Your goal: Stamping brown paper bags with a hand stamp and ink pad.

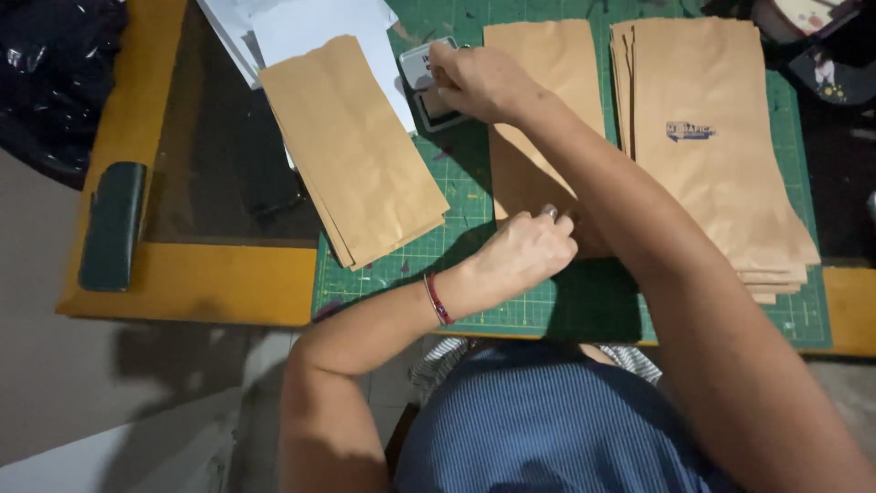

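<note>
The right hand (479,82) covers the stamp pad (427,87); the forearm hides the middle bag's (538,110) lower end.

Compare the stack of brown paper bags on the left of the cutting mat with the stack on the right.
The left stack lies tilted, partly off the green cutting mat and over white sheets; the right stack lies nearly straight and mostly on the mat. The top bag of the left stack is blank; the top bag of the right stack bears a dark blue stamped mark. Neither hand touches either stack. Both are flat brown paper bags of like shape.
</note>
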